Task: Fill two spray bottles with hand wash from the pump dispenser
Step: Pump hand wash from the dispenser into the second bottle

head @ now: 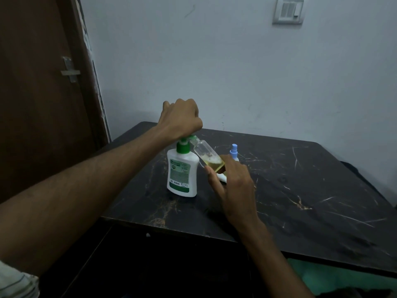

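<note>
- Fingers (211, 175) of my right hand (233, 186) clamp the tilted spray bottle (209, 154), its mouth up-left at the spout.
- Left hand (181, 119), curled, presses the pump dispenser (182, 173) on the bench (300, 190).

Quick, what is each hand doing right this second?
Left hand: fingers curled, pressing down on the pump dispenser head.
Right hand: holding the tilted clear spray bottle with its mouth at the dispenser's nozzle.

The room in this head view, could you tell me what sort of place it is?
Probably a room in a home: a painted wall with a switch plate, a brown door with a latch, and a small dark marble-patterned table.
</note>
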`<state>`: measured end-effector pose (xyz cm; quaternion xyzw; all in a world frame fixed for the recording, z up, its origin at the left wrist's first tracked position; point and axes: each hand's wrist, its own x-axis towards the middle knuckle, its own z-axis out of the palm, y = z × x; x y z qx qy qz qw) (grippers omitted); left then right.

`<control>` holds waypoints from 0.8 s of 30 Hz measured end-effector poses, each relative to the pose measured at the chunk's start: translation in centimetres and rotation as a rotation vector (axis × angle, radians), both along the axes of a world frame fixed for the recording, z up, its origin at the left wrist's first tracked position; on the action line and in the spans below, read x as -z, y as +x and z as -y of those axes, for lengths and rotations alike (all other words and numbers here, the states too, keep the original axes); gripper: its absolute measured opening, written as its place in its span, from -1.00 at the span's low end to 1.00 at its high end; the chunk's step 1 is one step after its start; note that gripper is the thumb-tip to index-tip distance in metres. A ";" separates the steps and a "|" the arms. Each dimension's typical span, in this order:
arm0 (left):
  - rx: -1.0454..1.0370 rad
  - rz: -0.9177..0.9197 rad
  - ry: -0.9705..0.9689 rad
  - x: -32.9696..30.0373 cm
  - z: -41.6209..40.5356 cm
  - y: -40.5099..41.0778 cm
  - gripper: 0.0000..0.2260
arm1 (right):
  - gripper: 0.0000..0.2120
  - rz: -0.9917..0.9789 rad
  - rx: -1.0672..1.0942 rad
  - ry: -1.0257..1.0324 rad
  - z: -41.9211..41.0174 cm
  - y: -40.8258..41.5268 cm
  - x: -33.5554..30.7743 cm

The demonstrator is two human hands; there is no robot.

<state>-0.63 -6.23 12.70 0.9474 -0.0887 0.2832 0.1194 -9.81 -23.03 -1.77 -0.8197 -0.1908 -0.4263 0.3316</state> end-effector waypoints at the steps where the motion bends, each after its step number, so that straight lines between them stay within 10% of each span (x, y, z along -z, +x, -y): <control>1: 0.001 -0.002 0.003 0.0 0.0 0.0 -0.87 | -0.65 -0.003 -0.003 -0.004 0.0 0.0 0.0; 24: -0.005 -0.015 -0.007 -0.1 -0.2 0.1 -0.84 | -0.64 0.002 -0.002 -0.007 0.0 0.2 0.1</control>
